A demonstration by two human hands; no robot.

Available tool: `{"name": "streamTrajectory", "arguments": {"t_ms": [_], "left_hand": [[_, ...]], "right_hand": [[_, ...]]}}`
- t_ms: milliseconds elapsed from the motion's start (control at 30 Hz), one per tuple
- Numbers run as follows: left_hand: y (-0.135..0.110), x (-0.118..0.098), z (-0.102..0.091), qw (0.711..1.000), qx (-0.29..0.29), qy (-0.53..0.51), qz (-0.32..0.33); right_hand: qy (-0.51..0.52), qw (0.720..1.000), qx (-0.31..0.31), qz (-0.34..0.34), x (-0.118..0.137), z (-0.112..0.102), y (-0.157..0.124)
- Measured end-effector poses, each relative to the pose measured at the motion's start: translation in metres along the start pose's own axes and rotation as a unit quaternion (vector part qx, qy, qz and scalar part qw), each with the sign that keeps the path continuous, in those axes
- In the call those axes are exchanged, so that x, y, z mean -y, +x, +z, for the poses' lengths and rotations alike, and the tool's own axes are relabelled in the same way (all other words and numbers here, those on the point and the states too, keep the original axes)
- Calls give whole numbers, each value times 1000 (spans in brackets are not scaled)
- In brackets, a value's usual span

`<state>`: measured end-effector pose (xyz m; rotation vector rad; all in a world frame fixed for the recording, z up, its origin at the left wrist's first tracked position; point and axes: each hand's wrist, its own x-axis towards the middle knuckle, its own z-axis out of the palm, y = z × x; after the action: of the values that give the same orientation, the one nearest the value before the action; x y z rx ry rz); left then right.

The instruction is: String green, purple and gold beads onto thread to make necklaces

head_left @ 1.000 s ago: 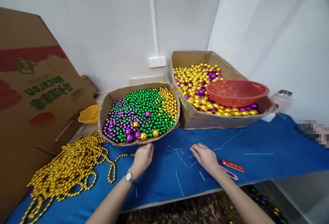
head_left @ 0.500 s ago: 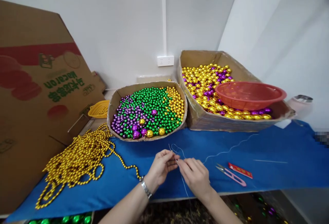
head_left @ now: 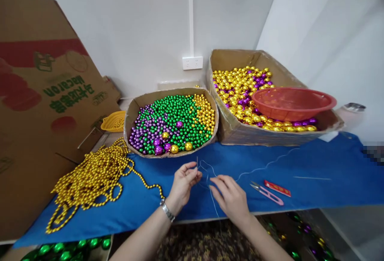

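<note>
My left hand (head_left: 183, 185), with a metal watch on its wrist, pinches a thin needle (head_left: 197, 160) between thumb and fingers; its tip points up. A fine pale thread (head_left: 213, 203) loops beside the fingertips, hangs down over the table edge and also runs off to the right. My right hand (head_left: 230, 198) hovers just right of the thread, thumb and forefinger apart with nothing plainly gripped. On the blue cloth (head_left: 192, 217), pink thread snips (head_left: 271, 196) lie right of it, beside a red packet (head_left: 277, 188).
Ahead stands a cardboard box (head_left: 140, 153) of green, purple and gold beads. A larger box (head_left: 240, 133) of gold and purple balls holds a red basket (head_left: 294, 111). Gold bead strings (head_left: 93, 177) lie left, near a yellow basket (head_left: 109, 123) and a tall carton (head_left: 36, 133).
My hands have moved apart: the right has drawn back to the right and its fingers have parted. The left keeps its pinch, slightly further left. The view has tilted down a little.
</note>
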<state>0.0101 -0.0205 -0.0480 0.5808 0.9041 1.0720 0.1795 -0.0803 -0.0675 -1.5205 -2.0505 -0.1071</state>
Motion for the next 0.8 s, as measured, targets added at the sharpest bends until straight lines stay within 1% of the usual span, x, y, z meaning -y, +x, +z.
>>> {"name": "streamTrajectory", "arguments": {"t_ms": [67, 133, 267, 333, 400, 467, 500, 567, 600, 633, 667, 733, 800], "left_hand": [[0, -5, -1, 999, -7, 24, 33], [0, -8, -2, 998, -6, 46, 52], [-1, -10, -1, 995, -1, 71, 63], [-2, -11, -1, 994, 10, 86, 60], [-3, -12, -2, 992, 29, 106, 59], [-4, -12, -3, 988, 52, 127, 63], [-4, -12, -3, 986, 64, 140, 64], [-6, -12, -3, 981, 86, 165, 59], [-7, -12, -3, 978, 96, 175, 52], [-8, -12, -2, 976, 106, 183, 44], [-9, -12, 0, 974, 116, 189, 36], [-11, -12, 2, 971, 130, 201, 23], [-12, -13, 5, 967, 141, 212, 11]], "right_hand": [[2, 998, 49, 34, -5, -2, -12], [1, 994, 100, 53, -4, 0, -25], [-7, 983, 167, 69, 12, 9, -41], [-1, 979, 191, 64, 12, 4, -48], [15, 975, 216, 47, -2, -12, -58], [29, 968, 247, 28, -30, -38, -73], [29, 961, 275, 17, -46, -52, -80], [-29, 952, 304, 20, -75, -77, -89], [-60, 951, 301, 22, -83, -87, -87], [-73, 957, 280, 21, -85, -93, -82], [-64, 967, 247, 16, -81, -96, -73], [-13, 987, 160, -28, -61, -90, -47], [5, 994, 71, -78, -33, -73, -19]]}}
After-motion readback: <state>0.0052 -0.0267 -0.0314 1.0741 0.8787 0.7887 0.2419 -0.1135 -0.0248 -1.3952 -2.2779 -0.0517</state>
